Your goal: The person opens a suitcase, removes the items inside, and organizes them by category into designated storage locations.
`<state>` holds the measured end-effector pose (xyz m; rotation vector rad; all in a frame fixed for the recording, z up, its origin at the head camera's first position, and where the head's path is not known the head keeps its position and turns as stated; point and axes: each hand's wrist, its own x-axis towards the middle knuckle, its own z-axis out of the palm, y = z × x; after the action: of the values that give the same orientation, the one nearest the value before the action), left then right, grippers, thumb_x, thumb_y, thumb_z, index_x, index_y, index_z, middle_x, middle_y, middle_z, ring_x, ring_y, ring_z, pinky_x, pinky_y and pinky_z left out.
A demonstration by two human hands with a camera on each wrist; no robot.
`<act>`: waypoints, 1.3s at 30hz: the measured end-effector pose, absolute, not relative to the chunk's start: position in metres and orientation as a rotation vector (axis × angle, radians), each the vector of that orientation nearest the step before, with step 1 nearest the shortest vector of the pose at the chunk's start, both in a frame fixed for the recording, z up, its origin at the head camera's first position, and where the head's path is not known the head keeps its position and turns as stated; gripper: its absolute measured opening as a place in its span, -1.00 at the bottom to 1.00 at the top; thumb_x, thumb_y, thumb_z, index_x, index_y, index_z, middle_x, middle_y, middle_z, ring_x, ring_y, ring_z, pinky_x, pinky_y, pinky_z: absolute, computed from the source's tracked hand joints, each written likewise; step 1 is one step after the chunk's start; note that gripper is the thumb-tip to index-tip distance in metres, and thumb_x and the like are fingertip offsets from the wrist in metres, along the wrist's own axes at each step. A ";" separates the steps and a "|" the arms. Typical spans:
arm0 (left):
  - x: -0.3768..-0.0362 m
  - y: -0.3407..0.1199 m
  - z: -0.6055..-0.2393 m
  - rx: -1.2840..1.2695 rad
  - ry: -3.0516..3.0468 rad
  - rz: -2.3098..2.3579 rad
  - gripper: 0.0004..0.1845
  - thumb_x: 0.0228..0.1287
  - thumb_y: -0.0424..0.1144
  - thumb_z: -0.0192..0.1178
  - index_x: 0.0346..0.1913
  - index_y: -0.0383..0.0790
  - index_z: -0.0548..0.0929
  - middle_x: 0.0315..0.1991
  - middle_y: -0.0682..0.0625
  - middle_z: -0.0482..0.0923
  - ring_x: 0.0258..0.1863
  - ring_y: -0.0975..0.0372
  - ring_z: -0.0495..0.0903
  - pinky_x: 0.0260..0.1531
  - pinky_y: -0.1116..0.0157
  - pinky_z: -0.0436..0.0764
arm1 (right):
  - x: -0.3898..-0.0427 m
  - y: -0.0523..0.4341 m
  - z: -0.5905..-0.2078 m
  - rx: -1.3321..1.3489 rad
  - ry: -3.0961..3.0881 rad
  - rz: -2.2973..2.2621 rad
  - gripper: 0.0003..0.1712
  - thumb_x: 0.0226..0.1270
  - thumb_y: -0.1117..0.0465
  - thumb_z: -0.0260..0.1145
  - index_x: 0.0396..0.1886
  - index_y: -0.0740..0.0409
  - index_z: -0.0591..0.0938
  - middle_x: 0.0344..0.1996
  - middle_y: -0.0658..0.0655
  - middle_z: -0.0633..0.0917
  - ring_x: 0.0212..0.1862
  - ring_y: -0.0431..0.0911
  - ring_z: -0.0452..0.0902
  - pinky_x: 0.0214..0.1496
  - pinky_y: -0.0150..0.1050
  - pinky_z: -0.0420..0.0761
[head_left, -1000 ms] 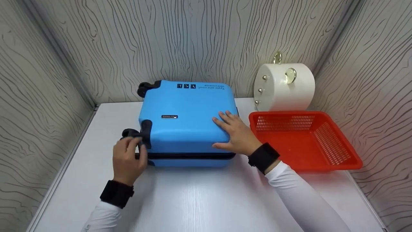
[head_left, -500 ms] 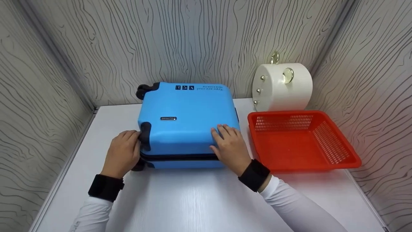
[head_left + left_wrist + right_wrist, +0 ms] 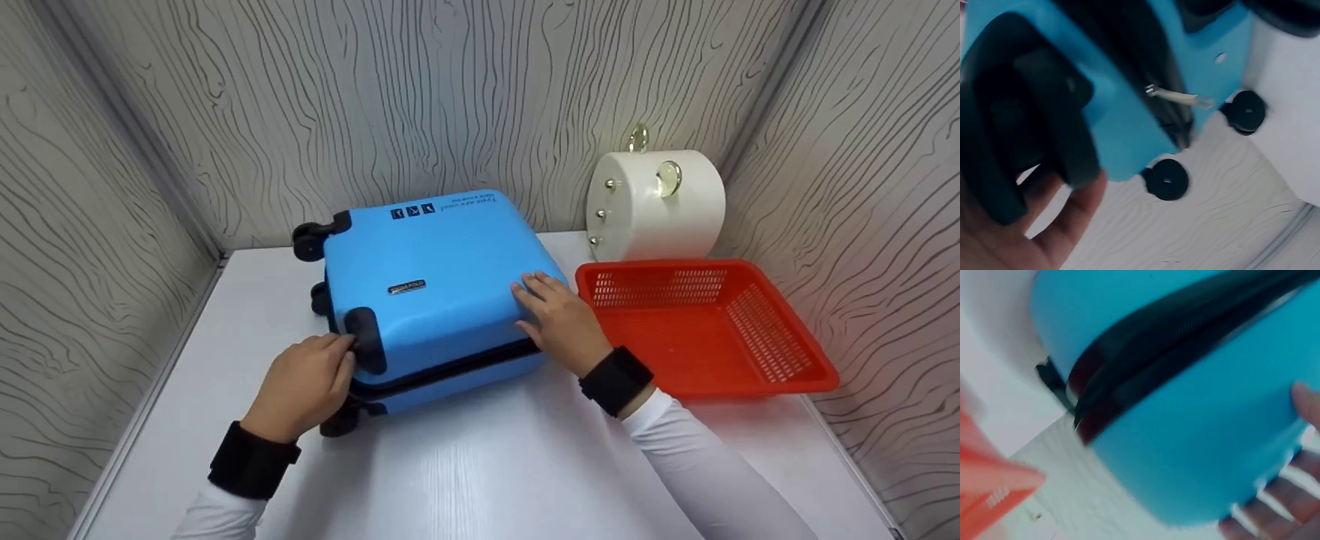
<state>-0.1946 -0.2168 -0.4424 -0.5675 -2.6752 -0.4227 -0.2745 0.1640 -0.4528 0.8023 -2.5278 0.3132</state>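
Observation:
A blue hard-shell suitcase (image 3: 450, 259) lies flat on the table, slightly askew, its black wheels at the left end. My left hand (image 3: 304, 386) holds the upper wheel at the near left corner. In the left wrist view, the thumb and fingers curl round that black wheel (image 3: 1061, 118), and a zip pull (image 3: 1176, 97) hangs from the suitcase's dark seam. At the near right corner, my right hand (image 3: 568, 322) rests on the shell with its fingers spread over the top edge. The right wrist view shows the thumb on the blue side, below the zipped seam (image 3: 1145, 354).
To the right stands a red plastic basket (image 3: 806, 330) with slotted walls, close by my right hand. Behind it is a white drum-shaped object (image 3: 679, 214) with shiny knobs. Wood-grain panels (image 3: 420, 97) enclose the white table (image 3: 450, 480) at the back and sides.
My left hand has taken hold of the near wheel. The suitcase has turned counterclockwise, its wheeled end swinging toward me. The right hand shifted down to the near edge, then right with the corner.

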 end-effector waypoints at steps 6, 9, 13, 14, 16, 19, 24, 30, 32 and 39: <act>-0.174 -0.191 -0.432 -0.685 -2.687 -0.375 -0.70 0.52 -0.32 0.20 0.07 -0.47 0.81 -0.12 -0.23 0.85 -0.18 -0.05 0.84 -0.19 -0.01 0.80 | -0.291 0.178 -0.441 0.838 -2.611 0.360 -0.33 0.33 0.23 0.63 0.41 0.24 0.67 0.36 0.35 0.69 0.42 0.29 0.62 0.40 0.15 0.64; -0.168 -0.181 -0.428 -0.779 -2.690 -0.419 -0.70 0.55 -0.29 0.17 0.05 -0.42 0.82 -0.14 -0.21 0.86 -0.22 -0.02 0.85 -0.22 0.01 0.80 | -0.300 0.184 -0.437 0.819 -2.640 0.360 -0.31 0.31 0.26 0.63 0.43 0.21 0.67 0.38 0.34 0.68 0.43 0.28 0.61 0.41 0.15 0.63; -0.170 -0.175 -0.424 -0.868 -2.750 -0.634 -0.59 0.67 -0.20 0.08 -0.45 -0.12 0.71 -0.54 0.14 0.63 -0.57 0.30 0.58 -0.49 0.28 0.57 | -0.307 0.187 -0.437 0.755 -2.667 0.353 -0.29 0.32 0.30 0.62 0.47 0.14 0.65 0.41 0.33 0.66 0.43 0.29 0.61 0.40 0.16 0.64; -0.173 -0.175 -0.423 -0.846 -2.761 -0.683 -0.52 0.69 -0.18 0.06 -0.56 -0.05 0.57 -0.62 0.21 0.48 -0.62 0.36 0.45 -0.54 0.33 0.45 | -0.307 0.187 -0.439 0.738 -2.665 0.353 -0.29 0.33 0.31 0.61 0.47 0.13 0.64 0.42 0.33 0.65 0.43 0.30 0.61 0.39 0.16 0.64; -0.182 -0.179 -0.421 -0.738 -2.756 -0.794 -0.43 0.72 -0.14 0.04 -0.65 0.05 0.34 -0.68 0.28 0.19 -0.66 0.45 0.20 -0.56 0.40 0.22 | -0.305 0.185 -0.442 0.712 -2.647 0.359 -0.32 0.38 0.33 0.56 0.48 0.15 0.63 0.42 0.37 0.64 0.41 0.32 0.62 0.37 0.18 0.66; -0.204 -0.193 -0.418 -0.506 -2.636 -0.884 -0.43 0.69 -0.16 0.10 -0.68 -0.04 0.47 -0.74 0.21 0.30 -0.71 0.37 0.26 -0.61 0.36 0.27 | -0.295 0.176 -0.445 0.728 -2.584 0.375 -0.38 0.39 0.35 0.50 0.44 0.25 0.64 0.37 0.41 0.66 0.36 0.33 0.64 0.35 0.19 0.68; -0.248 -0.235 -0.410 -0.185 -2.543 -0.819 -0.69 0.58 -0.23 0.15 -0.03 -0.44 0.78 -0.16 -0.32 0.76 -0.23 -0.16 0.71 -0.22 -0.11 0.69 | -0.268 0.150 -0.447 0.861 -2.480 0.402 -0.44 0.41 0.22 0.54 0.36 0.21 0.69 0.32 0.34 0.69 0.31 0.23 0.67 0.36 0.15 0.69; -0.285 -0.276 -0.415 -0.055 -2.808 -0.810 -0.40 0.60 -0.25 0.03 0.51 -0.62 0.38 0.40 -0.59 0.43 0.32 -0.45 0.50 0.27 -0.39 0.50 | -0.226 0.107 -0.461 1.003 -2.406 0.320 -0.17 0.42 -0.21 0.52 0.50 0.15 0.57 0.44 0.36 0.59 0.43 0.33 0.54 0.42 0.26 0.63; -0.291 -0.282 -0.420 -0.068 -2.833 -0.842 -0.43 0.63 -0.27 -0.01 0.49 -0.64 0.40 0.37 -0.59 0.47 0.31 -0.43 0.54 0.28 -0.36 0.52 | -0.215 0.095 -0.468 0.980 -2.394 0.275 -0.05 0.41 -0.32 0.48 0.54 0.19 0.53 0.46 0.40 0.55 0.47 0.40 0.48 0.44 0.30 0.59; -0.298 -0.283 -0.434 -0.127 -2.783 -0.784 -0.52 0.69 -0.27 -0.04 0.37 -0.61 0.54 0.26 -0.55 0.56 0.22 -0.39 0.61 0.22 -0.33 0.57 | -0.199 0.064 -0.483 0.768 -2.381 0.242 0.15 0.28 -0.46 0.50 0.54 0.31 0.49 0.47 0.49 0.51 0.51 0.52 0.39 0.47 0.33 0.54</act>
<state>-0.2981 -0.2827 -0.4337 -0.1273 -2.7835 -0.7838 -0.1990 0.0636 -0.4832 0.7684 -2.3806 0.2422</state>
